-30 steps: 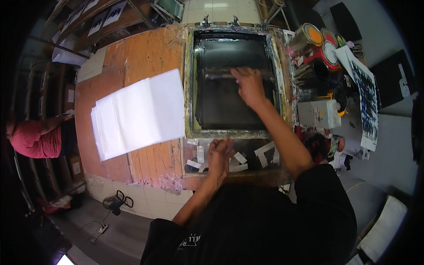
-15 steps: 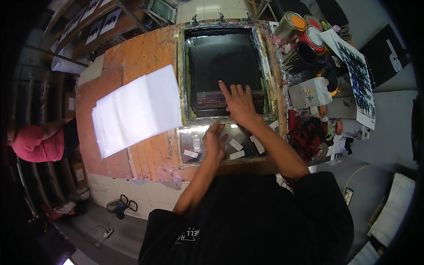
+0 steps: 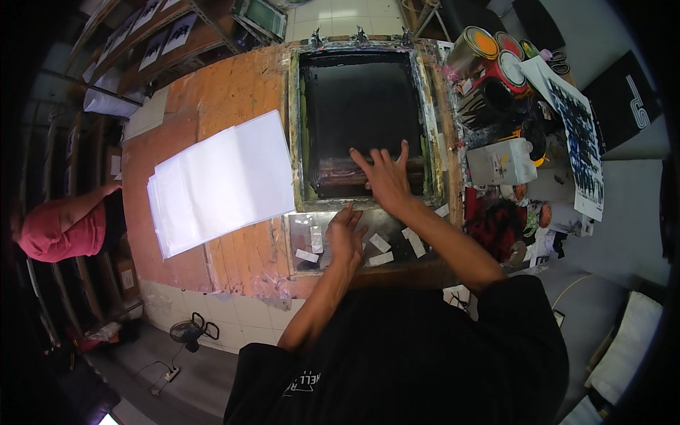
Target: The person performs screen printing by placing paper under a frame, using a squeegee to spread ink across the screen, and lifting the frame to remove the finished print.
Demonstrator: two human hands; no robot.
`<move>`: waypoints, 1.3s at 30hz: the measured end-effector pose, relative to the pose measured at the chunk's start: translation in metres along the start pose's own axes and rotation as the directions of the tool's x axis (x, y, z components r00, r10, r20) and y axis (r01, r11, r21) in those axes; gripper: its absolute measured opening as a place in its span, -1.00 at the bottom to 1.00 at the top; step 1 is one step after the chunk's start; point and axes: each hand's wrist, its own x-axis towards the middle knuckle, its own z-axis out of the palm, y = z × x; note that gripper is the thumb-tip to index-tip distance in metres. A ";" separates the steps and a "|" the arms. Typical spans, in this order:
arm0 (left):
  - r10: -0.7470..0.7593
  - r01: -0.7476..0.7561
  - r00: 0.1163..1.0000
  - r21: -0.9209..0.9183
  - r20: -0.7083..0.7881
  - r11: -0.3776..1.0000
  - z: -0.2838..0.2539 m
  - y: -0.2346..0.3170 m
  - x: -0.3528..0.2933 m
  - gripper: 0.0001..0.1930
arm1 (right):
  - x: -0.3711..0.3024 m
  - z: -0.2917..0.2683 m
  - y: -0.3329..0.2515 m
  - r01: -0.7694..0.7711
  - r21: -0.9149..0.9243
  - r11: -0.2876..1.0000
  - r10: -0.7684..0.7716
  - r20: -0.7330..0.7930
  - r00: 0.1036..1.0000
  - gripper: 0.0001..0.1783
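Observation:
A printing screen (image 3: 294, 134) in a paint-stained frame lies on the table in front of me, its mesh coated with black ink. Across its near end rests a dark, wooden-looking squeegee (image 3: 338, 172). My right hand (image 3: 388, 180) is over the squeegee's right part with its fingers spread; the thumb is at the near side, and whether it presses on the squeegee I cannot tell. At the frame's near edge is my left hand (image 3: 345, 235), loosely bent, the fingertips at the rim and the thumb apart. Small whitish strips (image 3: 380, 244) lie around it on a glossy base.
White paper sheets (image 3: 219, 184) are stacked left of the screen. Clamps (image 3: 361, 34) hold its far edge. Paint cans (image 3: 480, 44), a translucent jug (image 3: 499, 163) and dark red rags (image 3: 496, 223) crowd the right side. A person in a red shirt (image 3: 64, 230) stands at far left.
My right hand's fingers have spread wider over the squeegee, the little finger lifting outward. My left hand stays by the frame's near edge. The view has shifted slightly.

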 end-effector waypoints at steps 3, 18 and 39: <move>-0.020 0.020 1.000 0.026 0.001 0.999 0.000 0.001 -0.001 -0.35 | 0.025 -0.003 0.012 0.008 0.006 1.000 -0.008 -0.001 1.000 -0.14; 0.006 -0.008 0.999 -0.048 -0.046 0.999 -0.001 0.002 -0.003 -0.72 | 0.229 -0.002 0.112 0.002 -0.060 0.998 -0.010 -0.134 0.991 -0.06; 0.224 -0.185 0.940 -0.164 0.259 0.969 0.037 0.073 -0.063 -0.79 | -0.005 -0.127 -0.012 0.144 0.117 0.983 -0.077 -0.450 0.890 -0.56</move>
